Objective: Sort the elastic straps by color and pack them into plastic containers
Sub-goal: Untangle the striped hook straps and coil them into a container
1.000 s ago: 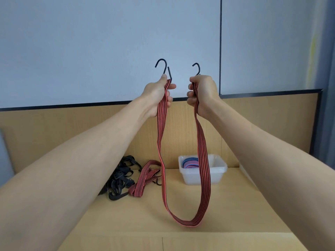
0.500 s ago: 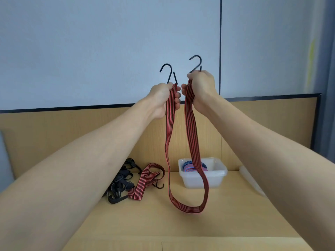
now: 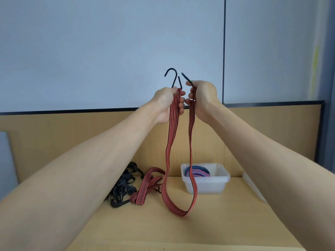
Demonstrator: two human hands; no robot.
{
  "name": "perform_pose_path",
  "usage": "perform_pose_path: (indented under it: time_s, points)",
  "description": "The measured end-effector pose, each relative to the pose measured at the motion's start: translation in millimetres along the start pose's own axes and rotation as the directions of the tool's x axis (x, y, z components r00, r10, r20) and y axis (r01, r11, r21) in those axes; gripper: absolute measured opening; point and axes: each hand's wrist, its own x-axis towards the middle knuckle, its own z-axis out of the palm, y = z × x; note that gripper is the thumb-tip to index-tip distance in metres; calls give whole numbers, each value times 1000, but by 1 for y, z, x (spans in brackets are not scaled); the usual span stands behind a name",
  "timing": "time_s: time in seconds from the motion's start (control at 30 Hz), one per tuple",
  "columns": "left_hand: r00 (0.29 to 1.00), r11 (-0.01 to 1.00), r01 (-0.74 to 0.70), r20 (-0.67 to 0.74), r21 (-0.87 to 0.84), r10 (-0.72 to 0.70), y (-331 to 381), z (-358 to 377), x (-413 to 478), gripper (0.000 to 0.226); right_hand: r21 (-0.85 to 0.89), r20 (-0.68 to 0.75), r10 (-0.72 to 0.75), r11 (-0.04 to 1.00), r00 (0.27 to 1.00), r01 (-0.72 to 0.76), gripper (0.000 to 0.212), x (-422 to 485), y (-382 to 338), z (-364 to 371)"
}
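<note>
Head view, 1 entry.

- **Red strap**: striped red and black. It hangs from both hands as 1 long U-shaped loop, long axis vertical. Its low bend is at or just above the surface; which cannot be told.
- **Left hand**: fingers curled round 1 end, black hook standing above the fist.
- **Right hand**: curled round the other end, just beside the left; its hook is blurred.
- **Container**: holds blue and pink straps. It sits below the hands, behind the loop's right run and nearer the right hand.
- **Also on the surface, left of the loop:** 1 second red strap and black straps.
- **Likely next:** joining the 2 ends to fold the strap in half.
</note>
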Motion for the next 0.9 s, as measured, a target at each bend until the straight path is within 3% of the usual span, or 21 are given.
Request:
perform_pose_path:
  time_s: [0.13,0.33,0.47,0.67,0.8,0.9]
  points:
    - [1000,1000,6,-3,-5,-6,-1,-3,-1,33,86,45,-22,996,999,18,7,-4,1,-7]
    - [999,999,18,45,31,-20,-8,-5,-2,40,157,145,-4,987,989,-19,6,-11,-3,-11]
    - [998,1000,-14,60,12,13,-12,-1,-3,36,-4,93,-83,996,992,84,21,-12,2,-7]
    - [977,995,45,210,-86,-26,-19,5,-11,31,31,57,-127,992,990,125,30,-19,18,-13]
    - [954,987,71,300,-144,-25,-37,1,-12,32,-6,71,-116,993,991,117,27,-19,36,-21]
    - [951,978,129,300,-165,-75,-55,-5,-9,28,-93,49,-224,969,973,228,18,-16,52,-26]
